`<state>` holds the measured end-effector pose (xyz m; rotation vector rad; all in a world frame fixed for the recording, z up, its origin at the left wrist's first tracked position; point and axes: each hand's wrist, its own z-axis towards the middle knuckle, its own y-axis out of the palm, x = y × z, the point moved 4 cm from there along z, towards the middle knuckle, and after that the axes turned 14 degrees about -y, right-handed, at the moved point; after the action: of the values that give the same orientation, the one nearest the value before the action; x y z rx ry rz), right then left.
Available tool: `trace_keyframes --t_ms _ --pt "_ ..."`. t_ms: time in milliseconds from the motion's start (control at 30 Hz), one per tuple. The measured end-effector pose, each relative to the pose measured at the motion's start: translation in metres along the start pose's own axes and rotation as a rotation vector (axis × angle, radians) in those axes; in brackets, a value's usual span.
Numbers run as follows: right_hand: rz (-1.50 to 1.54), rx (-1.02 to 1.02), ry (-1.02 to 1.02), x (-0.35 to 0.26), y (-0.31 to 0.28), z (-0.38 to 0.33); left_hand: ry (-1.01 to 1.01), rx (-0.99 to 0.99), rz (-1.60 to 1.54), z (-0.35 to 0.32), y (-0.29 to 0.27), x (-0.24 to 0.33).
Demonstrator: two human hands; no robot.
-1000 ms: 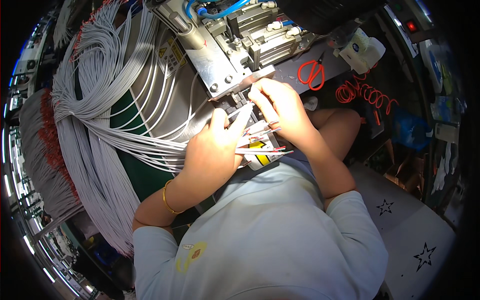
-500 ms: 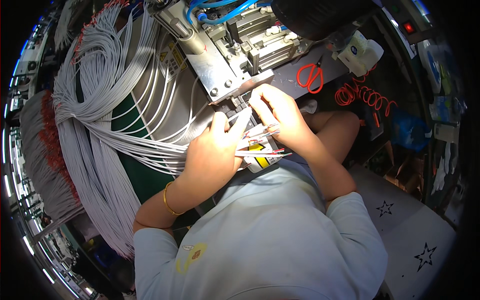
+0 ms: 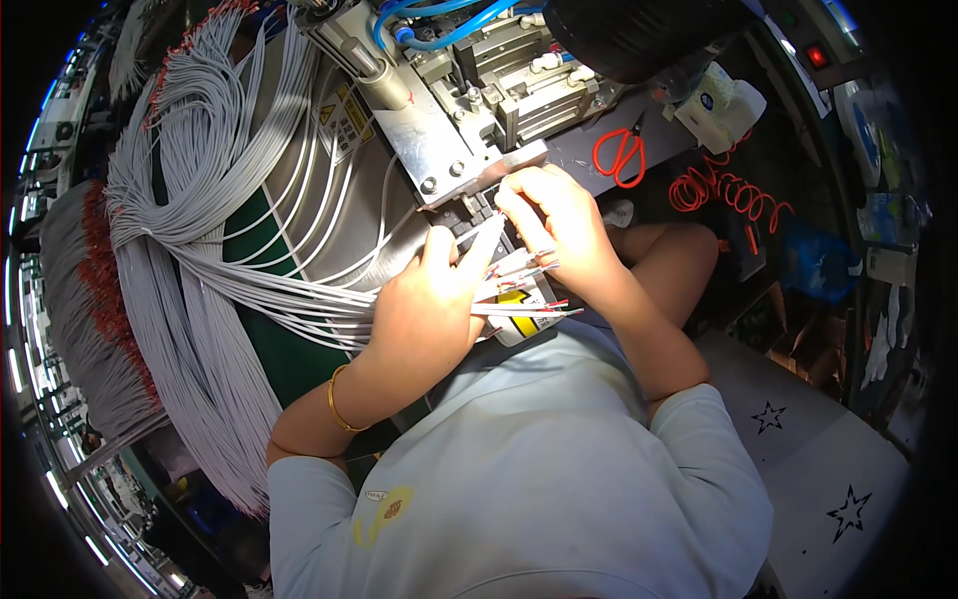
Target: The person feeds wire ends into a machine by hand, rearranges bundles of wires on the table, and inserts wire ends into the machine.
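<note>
My left hand point(image 3: 427, 304) is closed around a bunch of grey cables point(image 3: 319, 307), whose stripped ends with red and white wires point(image 3: 544, 307) stick out to its right. Its thumb and index finger point up toward the metal machine point(image 3: 429, 150). My right hand point(image 3: 561, 225) is pinched just below the machine's front block, at the tip of a cable; the small end between its fingers is too bright and small to make out. A white and yellow label point(image 3: 519, 324) shows under the wire ends.
A thick mass of grey cables point(image 3: 190, 200) hangs over the left side. Red-handled scissors point(image 3: 620, 158) lie on the grey surface to the right, near a tissue pack point(image 3: 714, 105) and a coiled red hose point(image 3: 704, 190). A black lamp-like cylinder point(image 3: 639, 35) overhangs the machine.
Both hands stay almost in place at the machine's front. The right fingers have shifted very slightly; the cable bunch is still in my left hand.
</note>
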<state>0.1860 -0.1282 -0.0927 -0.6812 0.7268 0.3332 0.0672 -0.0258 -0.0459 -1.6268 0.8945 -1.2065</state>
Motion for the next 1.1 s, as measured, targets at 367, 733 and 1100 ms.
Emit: trace_keyframes --t_ms 367,733,1100 --pt "0.169 0.057 0.163 0.007 0.003 -0.005 -0.006 -0.021 -0.005 -0.001 0.001 0.000" --pt "-0.096 0.086 -0.078 0.001 0.000 0.000 -0.012 -0.014 0.007 -0.001 0.002 0.000" --pt "-0.010 -0.004 0.037 0.001 -0.003 0.003 0.002 0.012 0.005 -0.001 0.001 0.001"
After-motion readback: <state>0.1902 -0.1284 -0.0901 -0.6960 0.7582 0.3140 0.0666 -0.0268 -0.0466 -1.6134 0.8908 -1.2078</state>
